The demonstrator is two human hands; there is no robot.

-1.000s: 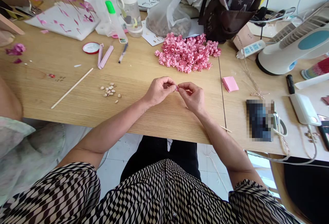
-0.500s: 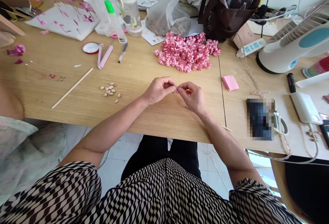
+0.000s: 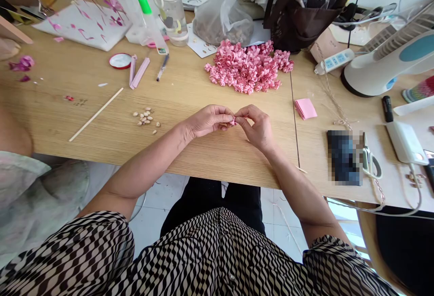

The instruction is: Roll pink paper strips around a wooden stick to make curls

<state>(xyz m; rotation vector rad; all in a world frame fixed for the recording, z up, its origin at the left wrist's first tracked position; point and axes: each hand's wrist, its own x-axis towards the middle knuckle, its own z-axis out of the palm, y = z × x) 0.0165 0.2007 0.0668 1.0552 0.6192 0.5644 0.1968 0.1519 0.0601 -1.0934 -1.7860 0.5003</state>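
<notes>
Both hands meet above the table [image 3: 203, 160], fingertips touching around a small pink piece [image 3: 233, 121]. My left hand [image 3: 212, 121] pinches it between thumb and fingers, with the lower fingers curled beneath. From the other side, my right hand [image 3: 255, 126] grips the same piece with thumb and forefinger; its exact shape is mostly hidden by the fingers. Behind the hands lies a heap of curled pink paper pieces [image 3: 246, 69]. Several pale shells or nuts [image 3: 145, 117] are scattered left of my left hand. A stack of pink paper squares [image 3: 305, 108] rests to the right.
A wooden stick [image 3: 96, 114], pen [image 3: 162, 68] and red-rimmed lid [image 3: 120, 61] lie left. Scissors [image 3: 371, 162], a blurred dark object [image 3: 344, 158] and a white device [image 3: 405, 142] are right. A bottle [image 3: 174, 15] and plastic bag [image 3: 222, 20] stand behind. Another person's arm [image 3: 13, 126] is at far left.
The fingers of my left hand have shifted and more of the pink piece shows between the fingertips. My right hand stays pinched on it. The view has moved slightly.
</notes>
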